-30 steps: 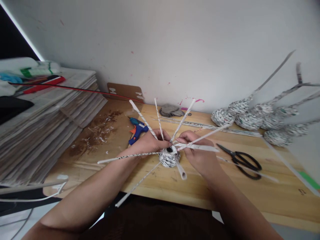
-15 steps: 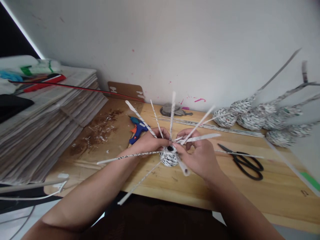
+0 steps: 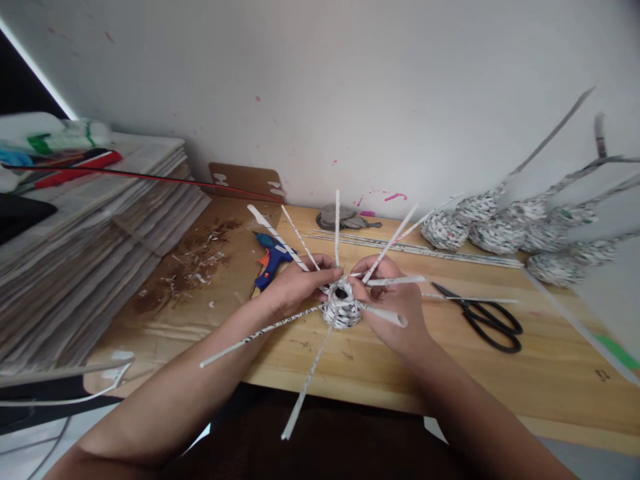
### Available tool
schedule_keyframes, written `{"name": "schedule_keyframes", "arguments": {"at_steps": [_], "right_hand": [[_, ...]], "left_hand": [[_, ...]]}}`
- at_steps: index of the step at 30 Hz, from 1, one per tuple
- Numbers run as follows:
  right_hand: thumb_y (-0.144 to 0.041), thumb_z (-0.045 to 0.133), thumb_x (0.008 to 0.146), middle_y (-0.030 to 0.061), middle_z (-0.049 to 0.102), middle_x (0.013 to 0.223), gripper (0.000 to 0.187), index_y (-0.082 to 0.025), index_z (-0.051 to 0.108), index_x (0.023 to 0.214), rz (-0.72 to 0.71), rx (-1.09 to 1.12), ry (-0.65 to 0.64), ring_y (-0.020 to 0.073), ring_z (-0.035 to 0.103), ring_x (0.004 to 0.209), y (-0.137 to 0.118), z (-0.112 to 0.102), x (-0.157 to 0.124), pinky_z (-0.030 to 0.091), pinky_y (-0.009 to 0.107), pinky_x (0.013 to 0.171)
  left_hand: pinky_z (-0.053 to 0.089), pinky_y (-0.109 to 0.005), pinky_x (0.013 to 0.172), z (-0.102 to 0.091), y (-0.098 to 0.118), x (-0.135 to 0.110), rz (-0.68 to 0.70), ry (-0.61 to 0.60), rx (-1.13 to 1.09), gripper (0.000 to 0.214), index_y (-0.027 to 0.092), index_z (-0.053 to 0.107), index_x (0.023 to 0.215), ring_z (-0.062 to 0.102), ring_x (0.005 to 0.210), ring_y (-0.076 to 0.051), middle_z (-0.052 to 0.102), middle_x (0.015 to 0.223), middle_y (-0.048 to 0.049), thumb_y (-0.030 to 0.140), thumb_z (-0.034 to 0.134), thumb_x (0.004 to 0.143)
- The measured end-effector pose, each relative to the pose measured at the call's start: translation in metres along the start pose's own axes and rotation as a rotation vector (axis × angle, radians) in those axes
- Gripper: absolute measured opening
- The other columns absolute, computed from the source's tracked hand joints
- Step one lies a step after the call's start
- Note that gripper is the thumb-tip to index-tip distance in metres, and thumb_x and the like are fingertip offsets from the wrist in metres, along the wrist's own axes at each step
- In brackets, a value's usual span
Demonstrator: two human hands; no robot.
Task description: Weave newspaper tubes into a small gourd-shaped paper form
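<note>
Between my hands, above the wooden table's front part, is a small round basket woven from rolled newspaper (image 3: 341, 316), with a dark round opening facing up. Several white paper tubes (image 3: 337, 227) stick out from it like spokes. My left hand (image 3: 303, 285) grips its left side, thumb laid along the upper rim and fingers curled behind. On the right side, my right hand (image 3: 393, 303) pinches the rim and a paper tube between thumb and fingers. Its fingertips are partly hidden behind the tubes.
Black scissors (image 3: 483, 317) lie to the right. A blue glue gun (image 3: 273, 260) is left of my hands. Behind are loose paper tubes (image 3: 425, 252), a grey cloth (image 3: 345, 218) and several woven paper pieces (image 3: 500, 230). A newspaper stack (image 3: 110, 247) stands at left.
The woven basket has turned between my hands, its spokes swinging counterclockwise; the front spoke now points more straight toward me. Both hands keep hold, and the view has shifted slightly.
</note>
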State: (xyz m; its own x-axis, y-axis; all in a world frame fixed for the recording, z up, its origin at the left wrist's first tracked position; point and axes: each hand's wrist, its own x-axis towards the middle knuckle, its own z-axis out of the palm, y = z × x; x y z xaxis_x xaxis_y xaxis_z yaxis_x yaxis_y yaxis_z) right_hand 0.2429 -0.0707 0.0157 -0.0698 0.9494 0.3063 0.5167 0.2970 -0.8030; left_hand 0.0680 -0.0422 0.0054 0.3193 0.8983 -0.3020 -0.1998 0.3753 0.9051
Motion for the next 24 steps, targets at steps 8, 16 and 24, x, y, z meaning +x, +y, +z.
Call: {"name": "schedule_keyframes", "arguments": {"at_steps": [8,16,24], "right_hand": [[-0.026,0.064,0.087,0.0018,0.071,0.09,0.024,-0.025,0.058,0.11,-0.075,0.101,-0.007,0.0181,0.068,0.077,0.0,-0.001,0.002,0.053,0.03,0.07],[-0.038,0.059,0.093,0.004,0.072,0.083,0.018,-0.021,0.067,0.094,-0.02,0.127,-0.019,0.0185,0.066,0.072,0.005,-0.015,0.011,0.051,0.031,0.065],[-0.055,0.074,0.077,0.0061,0.073,0.071,0.04,-0.016,0.071,0.087,0.429,0.587,-0.154,0.0174,0.064,0.056,0.021,-0.015,0.026,0.042,0.025,0.042]], "left_hand": [[0.04,-0.024,0.052,-0.008,-0.002,0.001,0.13,0.041,0.294,0.028,0.014,0.071,0.079,0.055,0.053,-0.011,0.066,0.063,-0.0016,0.036,0.083,0.069],[0.049,-0.027,0.061,-0.006,0.0,0.002,0.203,0.134,0.341,0.025,0.013,0.075,0.082,0.063,0.061,-0.015,0.073,0.072,-0.0058,0.029,0.084,0.066],[0.052,-0.029,0.067,-0.005,-0.002,-0.001,0.266,0.123,0.457,0.022,0.014,0.078,0.085,0.068,0.071,-0.019,0.077,0.082,-0.0076,0.031,0.081,0.071]]}}
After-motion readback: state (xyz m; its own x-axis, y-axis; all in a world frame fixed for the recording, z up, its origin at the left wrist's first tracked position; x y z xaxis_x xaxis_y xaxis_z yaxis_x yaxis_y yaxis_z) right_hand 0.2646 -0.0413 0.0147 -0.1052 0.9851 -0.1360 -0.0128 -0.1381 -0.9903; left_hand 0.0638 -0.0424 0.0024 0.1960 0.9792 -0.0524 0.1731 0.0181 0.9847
